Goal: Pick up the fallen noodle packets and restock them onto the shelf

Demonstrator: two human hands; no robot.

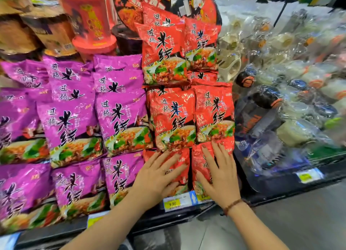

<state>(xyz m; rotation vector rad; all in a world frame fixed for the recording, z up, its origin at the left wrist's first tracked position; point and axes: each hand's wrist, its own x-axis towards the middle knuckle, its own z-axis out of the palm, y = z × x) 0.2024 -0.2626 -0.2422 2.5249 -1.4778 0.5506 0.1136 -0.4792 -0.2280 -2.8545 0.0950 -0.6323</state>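
- Red foil packets [182,157], bottom front row of shelf [277,190] — left hand [159,175] and right hand [217,172] press flat on them, fingers straight, gripping nothing.
- Handling, judged: light, slippery film, brittle contents; take by side edges.
- Forearms reach forward, wrists level.
- Purple packets [74,122] adjacent, left.

Clear-wrapped goods [299,62] blurred; lowest red packets [196,160] half-hidden
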